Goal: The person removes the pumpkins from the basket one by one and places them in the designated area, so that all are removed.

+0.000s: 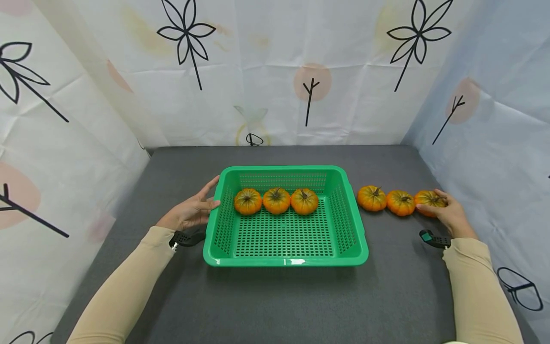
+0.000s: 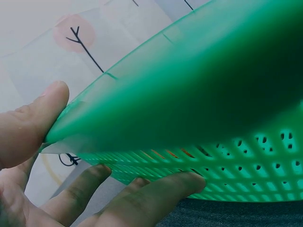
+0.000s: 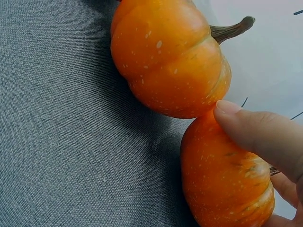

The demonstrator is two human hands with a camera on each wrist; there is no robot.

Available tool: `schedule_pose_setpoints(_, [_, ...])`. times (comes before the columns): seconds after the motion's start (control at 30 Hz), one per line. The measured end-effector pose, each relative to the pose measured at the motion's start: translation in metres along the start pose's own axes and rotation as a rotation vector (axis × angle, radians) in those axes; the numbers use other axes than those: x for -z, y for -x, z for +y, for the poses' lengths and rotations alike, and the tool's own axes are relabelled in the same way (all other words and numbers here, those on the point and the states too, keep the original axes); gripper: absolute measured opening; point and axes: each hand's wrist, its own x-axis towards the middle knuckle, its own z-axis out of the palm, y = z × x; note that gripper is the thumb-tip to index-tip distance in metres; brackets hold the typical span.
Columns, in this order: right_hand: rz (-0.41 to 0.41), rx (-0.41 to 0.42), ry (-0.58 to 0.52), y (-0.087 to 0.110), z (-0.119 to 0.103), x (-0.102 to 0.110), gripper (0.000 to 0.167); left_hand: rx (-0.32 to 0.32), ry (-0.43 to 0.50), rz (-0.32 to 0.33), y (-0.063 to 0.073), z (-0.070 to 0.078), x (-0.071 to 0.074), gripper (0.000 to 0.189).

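Right grip point(image 1: 452, 216) pinches the outermost round orange pumpkin point(image 1: 427, 198), right of the green plastic basket point(image 1: 258, 262) my left grip point(image 1: 192, 210) holds!

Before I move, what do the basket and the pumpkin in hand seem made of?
The basket looks like glossy molded plastic: bright highlights, regular perforations. The pumpkin looks like natural gourd with a satin rind, going by uneven speckles and ribs; a painted imitation is possible.

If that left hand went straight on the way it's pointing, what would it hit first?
The green basket: its left side is right in front of the left hand, and the thumb already seems to touch it. How close the other fingers are to the wall is hard to judge.
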Motion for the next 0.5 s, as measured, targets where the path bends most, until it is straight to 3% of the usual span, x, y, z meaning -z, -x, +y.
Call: schedule_pose_setpoints(0.5, [-0.002,0.01,-0.037,0.0038,-0.0034,0.0004,0.097,0.004,0.016,-0.002,0.0002,0.0005,0.0003,0.086])
